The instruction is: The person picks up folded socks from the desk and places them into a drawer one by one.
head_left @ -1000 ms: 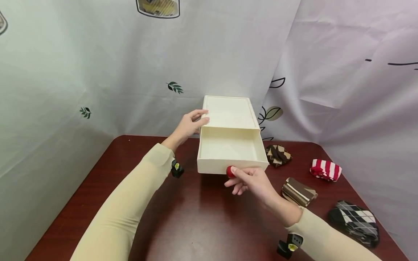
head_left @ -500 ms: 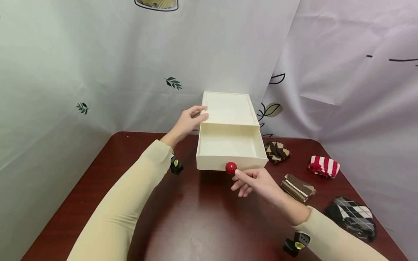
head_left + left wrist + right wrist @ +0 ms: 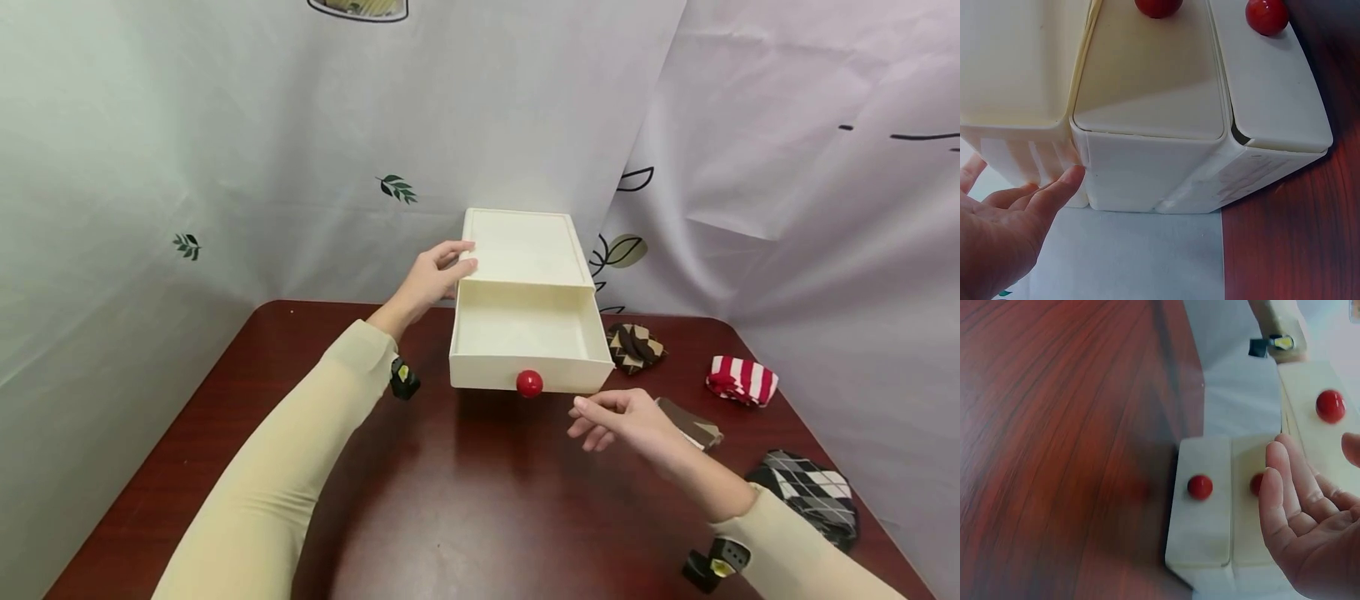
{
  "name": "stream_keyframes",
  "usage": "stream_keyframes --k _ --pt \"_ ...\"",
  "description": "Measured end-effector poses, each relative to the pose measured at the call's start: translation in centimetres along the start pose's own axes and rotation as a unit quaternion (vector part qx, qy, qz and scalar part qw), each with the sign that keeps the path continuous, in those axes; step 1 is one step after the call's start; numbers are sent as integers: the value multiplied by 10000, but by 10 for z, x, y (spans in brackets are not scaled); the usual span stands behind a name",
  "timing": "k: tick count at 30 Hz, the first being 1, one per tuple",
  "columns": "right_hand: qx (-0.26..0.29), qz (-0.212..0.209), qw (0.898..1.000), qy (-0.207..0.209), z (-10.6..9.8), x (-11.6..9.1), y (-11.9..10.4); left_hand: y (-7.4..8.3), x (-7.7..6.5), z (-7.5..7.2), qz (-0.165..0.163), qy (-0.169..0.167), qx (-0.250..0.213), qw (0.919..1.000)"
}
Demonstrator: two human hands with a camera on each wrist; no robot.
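Note:
A white drawer cabinet (image 3: 528, 247) stands at the back of the table, its top drawer (image 3: 480, 372) pulled out with a bare inside. On the drawer's front sits a round red knob (image 3: 529, 383). My left hand (image 3: 431, 279) rests against the cabinet's left side near the top edge; in the left wrist view its fairly straight fingertips (image 3: 1072, 176) are at the white side wall. My right hand (image 3: 626, 421) is held to the right of the knob, apart from it, fingers relaxed and holding nothing. Two lower drawer fronts with red knobs (image 3: 1200, 487) show in the right wrist view.
Right of the cabinet lie folded socks: a brown argyle pair (image 3: 635, 348), a red-and-white striped pair (image 3: 742, 381), a brown pair (image 3: 690, 423) partly behind my right hand, and a black-and-grey argyle pair (image 3: 810, 492). A white printed curtain (image 3: 300, 167) hangs behind the dark red table (image 3: 450, 517).
My right hand has let go of the red knob and moved right, away from the drawer. The drawer stays pulled out, and my left hand stays at the cabinet's side.

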State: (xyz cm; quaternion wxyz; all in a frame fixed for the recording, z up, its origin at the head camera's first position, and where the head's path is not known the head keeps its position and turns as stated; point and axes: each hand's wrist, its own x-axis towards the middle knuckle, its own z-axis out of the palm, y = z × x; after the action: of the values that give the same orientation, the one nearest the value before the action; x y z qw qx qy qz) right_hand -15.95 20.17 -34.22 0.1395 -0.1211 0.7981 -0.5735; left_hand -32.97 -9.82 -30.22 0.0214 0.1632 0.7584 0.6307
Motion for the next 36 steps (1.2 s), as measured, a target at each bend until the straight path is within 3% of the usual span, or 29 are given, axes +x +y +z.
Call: stream_keyframes --k 5,19,27,33,36 --pt "-9 96 9997 235 -17 -4 2 -2 4 -2 42 52 -22 10000" --pt "615 133 9931 991 -74 -18 4 -3 3 -2 -22 26 -48 10000" --pt "1279 72 9836 1267 -102 -22 16 14 -8 1 -113 -143 -41 9998" --pt "1088 247 9802 1637 -121 -23 28 22 -14 2 -80 -162 25 9998" --pt "593 365 9795 1888 -129 -22 38 21 -14 3 -60 -162 20 9998"
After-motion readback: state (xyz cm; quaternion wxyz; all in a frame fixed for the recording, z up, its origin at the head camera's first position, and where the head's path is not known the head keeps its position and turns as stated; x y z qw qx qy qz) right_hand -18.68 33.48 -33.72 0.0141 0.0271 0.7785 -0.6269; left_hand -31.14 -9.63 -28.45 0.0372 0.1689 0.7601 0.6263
